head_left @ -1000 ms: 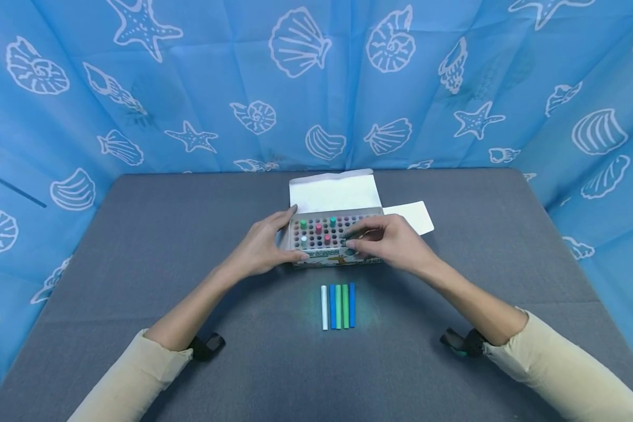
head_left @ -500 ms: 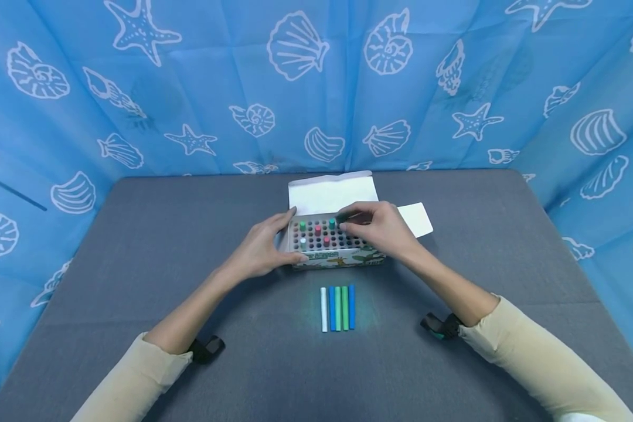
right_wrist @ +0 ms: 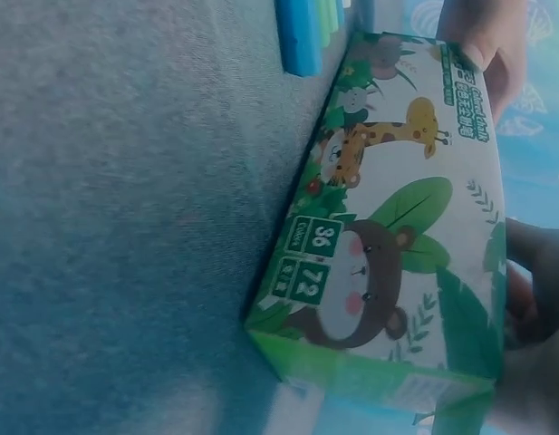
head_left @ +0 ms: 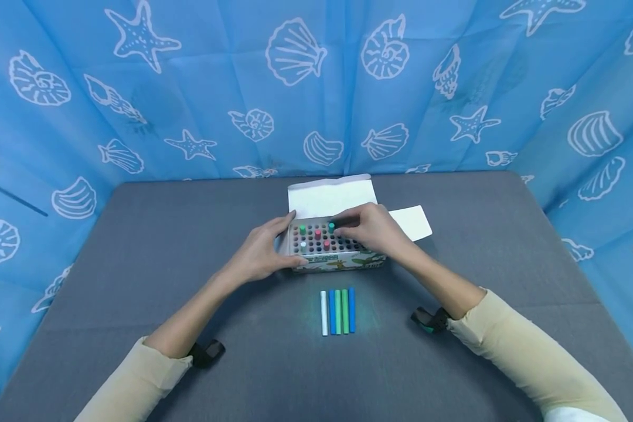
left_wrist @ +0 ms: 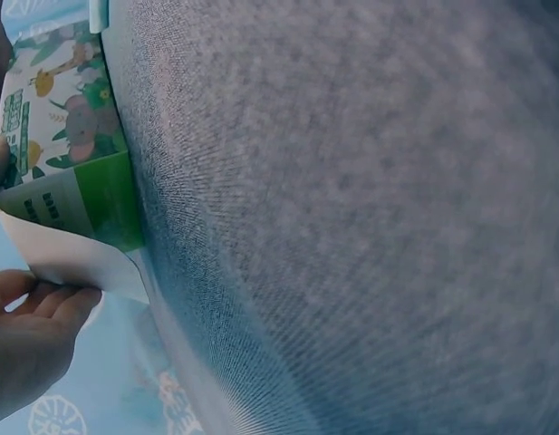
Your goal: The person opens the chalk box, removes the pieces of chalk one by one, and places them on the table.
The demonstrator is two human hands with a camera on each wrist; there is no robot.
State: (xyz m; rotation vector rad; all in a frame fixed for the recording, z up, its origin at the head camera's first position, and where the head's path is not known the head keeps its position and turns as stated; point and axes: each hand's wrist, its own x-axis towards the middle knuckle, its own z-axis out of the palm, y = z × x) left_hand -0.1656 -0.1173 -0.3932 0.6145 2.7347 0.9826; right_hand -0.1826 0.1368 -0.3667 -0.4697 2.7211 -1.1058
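Note:
An open chalk box (head_left: 337, 264) with animal prints stands on the table, its tray of holes facing up. My left hand (head_left: 266, 249) grips its left end, the thumb on the front edge and the fingers toward the back corner. In the left wrist view those fingers touch the white end flap (left_wrist: 75, 258). Raised ends of a green chalk (head_left: 302, 229), a white chalk (head_left: 303, 247) and several other sticks show in the holes. My right hand (head_left: 371, 228) reaches over the tray, its fingertips close beside the teal chalk (head_left: 331, 227); whether they pinch it is unclear.
Several chalk sticks lie side by side in front of the box: a white stick (head_left: 324, 313), green sticks (head_left: 345, 312) and blue sticks (head_left: 351, 310). The box's white lid (head_left: 332, 199) is folded back, and a side flap (head_left: 411, 223) sticks out right. A shell-print curtain (head_left: 316, 88) hangs behind the table.
My right hand has moved left and back over the tray, from its front middle to beside the teal chalk. My left hand keeps its hold on the box. The loose sticks have not moved.

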